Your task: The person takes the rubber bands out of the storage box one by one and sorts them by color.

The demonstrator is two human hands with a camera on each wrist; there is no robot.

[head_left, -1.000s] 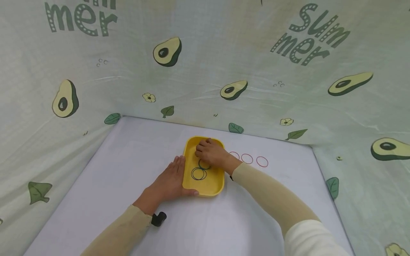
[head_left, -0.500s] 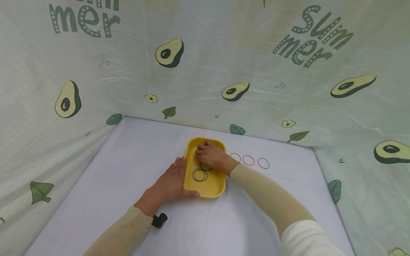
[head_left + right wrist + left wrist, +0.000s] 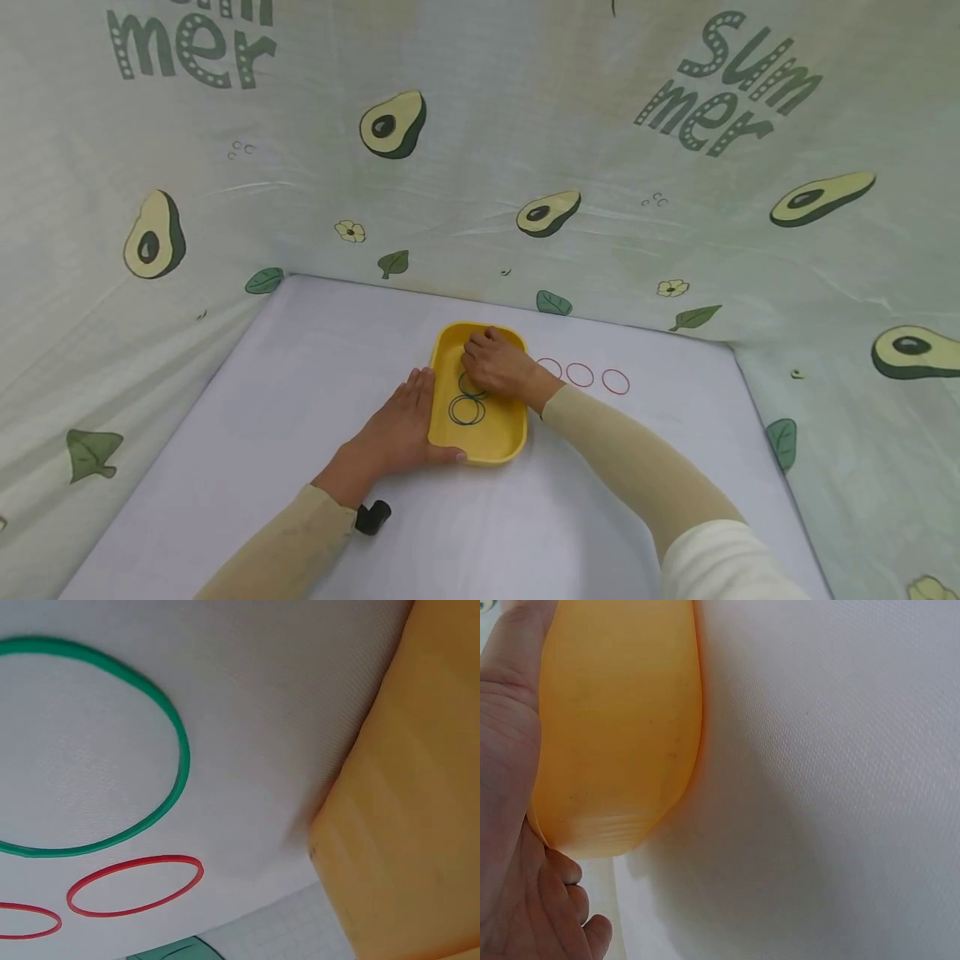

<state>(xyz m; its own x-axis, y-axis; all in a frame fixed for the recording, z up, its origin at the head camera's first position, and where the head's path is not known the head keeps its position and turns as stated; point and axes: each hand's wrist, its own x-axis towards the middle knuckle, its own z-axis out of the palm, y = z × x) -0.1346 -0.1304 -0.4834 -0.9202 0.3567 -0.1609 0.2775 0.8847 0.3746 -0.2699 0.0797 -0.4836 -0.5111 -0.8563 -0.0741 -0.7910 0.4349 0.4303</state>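
A yellow tray (image 3: pixel 498 429) stands on the white table. My left hand (image 3: pixel 397 429) rests along its left side, fingers straight, with the thumb (image 3: pixel 446 455) lying along the near rim. The right hand (image 3: pixel 498 365) reaches into the tray's far part, its fingers bent down; the fingertips, and anything between them, are hidden. Two overlapping blue rubber bands (image 3: pixel 467 397) lie on the tray floor. Another bluish rubber band (image 3: pixel 460 383) is partly covered by the right hand. In the right wrist view, a green rubber band (image 3: pixel 184 750) lies on the table outside the tray.
Right of the tray, several red rubber bands (image 3: pixel 603 380) lie in a row on the table (image 3: pixel 322 350). A printed cloth (image 3: pixel 465 150) rises behind and at both sides. Under the left wrist sits a black wrist camera (image 3: pixel 372 517).
The right hand has shifted slightly within the tray, and more of the partly covered bluish band shows at its left. The left hand stays on the tray.
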